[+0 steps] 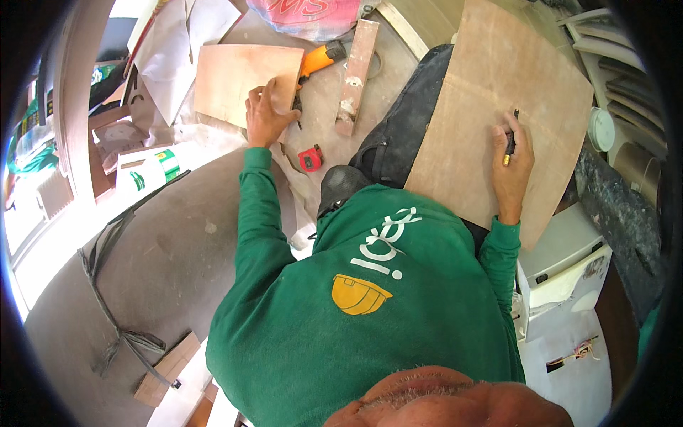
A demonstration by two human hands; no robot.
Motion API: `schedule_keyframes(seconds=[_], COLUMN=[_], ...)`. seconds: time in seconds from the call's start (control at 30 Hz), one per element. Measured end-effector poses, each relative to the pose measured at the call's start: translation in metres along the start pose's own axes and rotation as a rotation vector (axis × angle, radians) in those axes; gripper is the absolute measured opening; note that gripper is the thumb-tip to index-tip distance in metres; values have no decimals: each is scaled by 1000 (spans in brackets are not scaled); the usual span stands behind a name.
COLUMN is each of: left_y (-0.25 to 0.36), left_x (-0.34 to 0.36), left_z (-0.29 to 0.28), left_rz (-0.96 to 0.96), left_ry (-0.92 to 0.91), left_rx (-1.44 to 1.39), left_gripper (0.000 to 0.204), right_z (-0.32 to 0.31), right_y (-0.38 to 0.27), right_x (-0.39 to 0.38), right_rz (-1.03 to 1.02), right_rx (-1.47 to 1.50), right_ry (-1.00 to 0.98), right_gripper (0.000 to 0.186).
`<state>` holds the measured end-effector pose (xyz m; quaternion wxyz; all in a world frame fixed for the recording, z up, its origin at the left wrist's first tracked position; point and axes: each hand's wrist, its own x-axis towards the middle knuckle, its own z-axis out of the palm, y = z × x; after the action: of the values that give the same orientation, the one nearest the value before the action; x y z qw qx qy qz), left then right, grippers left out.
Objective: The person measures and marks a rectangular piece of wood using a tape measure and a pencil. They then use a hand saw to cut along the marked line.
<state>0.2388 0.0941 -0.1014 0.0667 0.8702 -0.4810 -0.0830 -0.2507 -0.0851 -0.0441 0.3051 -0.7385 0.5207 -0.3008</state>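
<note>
My left hand (267,117) rests on the near edge of a small thin wooden board (231,78), fingers apart and bent over its surface. By its thumb lies a narrow dark object (297,107), partly hidden. My right hand (512,167) is closed around a dark pencil (510,146) with a yellow end. That hand lies over a large plywood sheet (491,85), which slants across my right leg. A red tape measure (310,159) sits on the floor below my left hand.
An orange and black tool (324,58) lies beyond the small board. Beside it is a stained wooden strip (357,75). A pink and white bag (306,16) is at the far side. White box-like units (562,242) stand at my right, near a round white lid (601,129).
</note>
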Motion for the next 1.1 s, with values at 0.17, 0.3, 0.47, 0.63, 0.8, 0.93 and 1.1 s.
schedule_keyframes(seconds=[0.17,0.3,0.47,0.63,0.8,0.93,1.1], left_y=[-44,-85,-91,-91,-97,-94,-55], left_x=[11,20,17,-1,-22,-12,30], left_z=[-9,4,21,18,61,56,40], left_rz=[-66,-84,-215,-436,-369,-330,-15], left_ry=[76,192,248,57,75,-32,29], left_rx=[-60,55,-71,-189,-93,-31,-424], left_gripper=[93,75,50,37,50,52,58], right_z=[2,3,2,4,2,-8,-42], right_y=[-1,-2,1,-2,-3,1,6], right_x=[0,2,0,-1,0,-10,-50], right_rz=[4,-10,3,15,-6,-49,27], right_rx=[-28,-42,-38,-34,-35,33,5], right_ry=[-9,-12,-8,8,-21,6,70], right_gripper=[30,29,30,31,31,31,33])
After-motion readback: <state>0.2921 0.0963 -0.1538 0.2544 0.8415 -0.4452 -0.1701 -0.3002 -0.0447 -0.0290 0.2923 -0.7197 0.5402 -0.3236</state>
